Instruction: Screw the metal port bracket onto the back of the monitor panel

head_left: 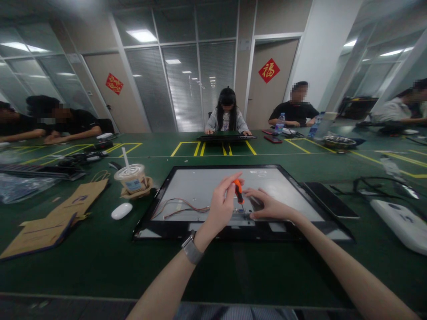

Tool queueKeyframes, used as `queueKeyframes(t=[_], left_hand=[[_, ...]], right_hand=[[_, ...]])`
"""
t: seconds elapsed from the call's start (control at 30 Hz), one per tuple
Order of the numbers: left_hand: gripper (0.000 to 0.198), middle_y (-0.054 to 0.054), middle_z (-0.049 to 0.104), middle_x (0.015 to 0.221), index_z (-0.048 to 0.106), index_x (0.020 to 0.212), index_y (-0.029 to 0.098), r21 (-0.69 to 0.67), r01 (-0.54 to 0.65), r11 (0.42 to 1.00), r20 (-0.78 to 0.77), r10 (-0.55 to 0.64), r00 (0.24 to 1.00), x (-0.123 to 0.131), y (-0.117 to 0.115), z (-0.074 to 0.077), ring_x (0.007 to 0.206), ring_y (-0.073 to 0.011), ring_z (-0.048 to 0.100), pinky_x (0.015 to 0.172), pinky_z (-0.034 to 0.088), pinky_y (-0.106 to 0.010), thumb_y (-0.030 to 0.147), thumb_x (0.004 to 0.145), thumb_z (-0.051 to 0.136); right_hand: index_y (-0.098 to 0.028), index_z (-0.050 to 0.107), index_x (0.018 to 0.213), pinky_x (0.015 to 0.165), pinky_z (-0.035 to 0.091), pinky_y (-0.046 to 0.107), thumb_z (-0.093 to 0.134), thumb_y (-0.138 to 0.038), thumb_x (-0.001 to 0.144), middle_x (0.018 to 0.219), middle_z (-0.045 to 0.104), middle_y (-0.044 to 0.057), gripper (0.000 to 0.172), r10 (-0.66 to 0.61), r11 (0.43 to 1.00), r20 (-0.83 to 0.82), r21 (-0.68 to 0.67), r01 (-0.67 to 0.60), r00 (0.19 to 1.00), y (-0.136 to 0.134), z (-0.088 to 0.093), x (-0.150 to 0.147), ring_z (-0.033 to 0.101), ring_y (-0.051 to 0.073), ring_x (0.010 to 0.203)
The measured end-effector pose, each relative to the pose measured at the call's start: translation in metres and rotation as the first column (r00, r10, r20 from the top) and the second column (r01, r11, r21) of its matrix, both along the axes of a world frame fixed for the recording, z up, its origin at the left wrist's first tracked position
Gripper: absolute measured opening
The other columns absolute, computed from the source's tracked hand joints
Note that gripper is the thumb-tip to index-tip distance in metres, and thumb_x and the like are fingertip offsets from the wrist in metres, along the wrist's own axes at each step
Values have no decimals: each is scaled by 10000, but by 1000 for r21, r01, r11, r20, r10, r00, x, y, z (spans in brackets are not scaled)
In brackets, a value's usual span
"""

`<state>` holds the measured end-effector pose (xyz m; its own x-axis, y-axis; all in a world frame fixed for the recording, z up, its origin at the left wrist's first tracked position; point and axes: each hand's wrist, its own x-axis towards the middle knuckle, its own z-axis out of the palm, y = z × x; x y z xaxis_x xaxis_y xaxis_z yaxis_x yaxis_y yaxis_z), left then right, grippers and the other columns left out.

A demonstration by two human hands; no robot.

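A flat display panel [200, 178] with a black frame and pale grey back lies on the table before me. Fingers of my left hand [224, 198] are closed around the orange and black handle of a screwdriver [238, 191]. Its shaft points down at a small circuit board near the panel's lower middle; the exact contact at the tip is too small to make out. Close to the tip, my right hand [270, 205] rests on the panel, fingers apart and thumb near the board. Thin brown and red wires [180, 205] run across the panel's left half.
Left of the panel are a lidded drink cup [131, 178] with a straw, a white mouse [122, 211] and a brown paper bag [73, 202]. A black phone [330, 200] and a white device [398, 222] lie right. Across the green table [160, 271] sit several people.
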<state>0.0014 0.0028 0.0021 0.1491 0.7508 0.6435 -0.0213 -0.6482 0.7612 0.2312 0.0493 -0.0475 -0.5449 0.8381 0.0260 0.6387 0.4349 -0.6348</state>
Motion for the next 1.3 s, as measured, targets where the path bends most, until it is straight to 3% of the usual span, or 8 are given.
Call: queueKeyframes(t=[0.13, 0.37, 0.53, 0.7, 0.87, 0.97, 1.1, 1.3], left_hand=[[296, -103, 701, 1169, 687, 1224, 185, 11, -17, 1000, 27, 16, 1000, 1, 1, -1, 1092, -202, 667, 958, 526, -342, 231, 1014, 483], [157, -42, 638, 952, 764, 1026, 207, 95, -207, 974, 9, 207, 978, 1, 0, -2, 870, -161, 622, 828, 529, -308, 254, 888, 707], [320, -91, 665, 1182, 689, 1236, 207, 54, -68, 996, -1, 68, 998, 1, -1, -2, 1095, -192, 634, 979, 509, -368, 207, 1016, 457], [196, -37, 636, 933, 750, 1088, 211, 91, -137, 986, -41, 141, 989, 2, -2, 0, 825, -152, 611, 806, 543, -312, 257, 912, 676], [239, -91, 620, 1177, 739, 1128, 220, 107, -145, 984, -71, 153, 986, 2, -4, 3, 1037, -187, 627, 937, 527, -358, 256, 993, 545], [248, -84, 673, 1063, 715, 1147, 194, 97, -69, 993, -53, 75, 996, 2, -4, 3, 970, -179, 650, 874, 545, -331, 240, 1006, 517], [141, -30, 617, 892, 754, 1017, 201, 129, -125, 984, -52, 132, 990, 2, -3, 1, 824, -148, 617, 793, 539, -296, 264, 922, 670], [244, -103, 639, 1142, 739, 1066, 198, 114, -86, 990, -55, 93, 994, 1, -5, 3, 1049, -204, 633, 912, 529, -361, 280, 1010, 516]], right_hand=[[-296, 589, 1375, 1255, -23, 566, 767, -662, 707, 1562, 490, 90, 782, 4, 1000, -6, -4, -4, 1000, 0, 1, -1, 291, 355, 1513], [-291, 584, 1376, 1259, -24, 540, 756, -680, 708, 1576, 473, 91, 792, 4, 1000, 2, -13, -4, 1000, -3, 4, -1, 284, 352, 1516], [-294, 577, 1390, 1259, -23, 543, 740, -713, 710, 1569, 479, 89, 816, 1, 1000, 18, -9, 0, 1000, -3, 4, -1, 285, 353, 1515], [-304, 567, 1407, 1259, -31, 537, 728, -740, 705, 1577, 470, 77, 842, 11, 1000, 6, -6, -11, 1000, -2, 3, -1, 289, 350, 1513], [-315, 586, 1379, 1259, -24, 535, 734, -723, 704, 1553, 502, 65, 802, 12, 1000, 8, -3, -12, 1000, -2, 4, -1, 331, 341, 1495], [-307, 587, 1375, 1256, -28, 545, 742, -713, 700, 1555, 498, 69, 803, 6, 1000, 7, -5, -6, 1000, -1, 2, 0, 314, 341, 1503], [-307, 565, 1401, 1256, -29, 540, 742, -698, 711, 1560, 493, 70, 812, 15, 1000, 4, 1, -15, 1000, 0, 0, 1, 319, 332, 1502], [-304, 585, 1370, 1260, -27, 534, 759, -675, 707, 1556, 498, 75, 779, 4, 1000, 11, 4, -4, 1000, 0, 0, 0, 328, 333, 1499]])
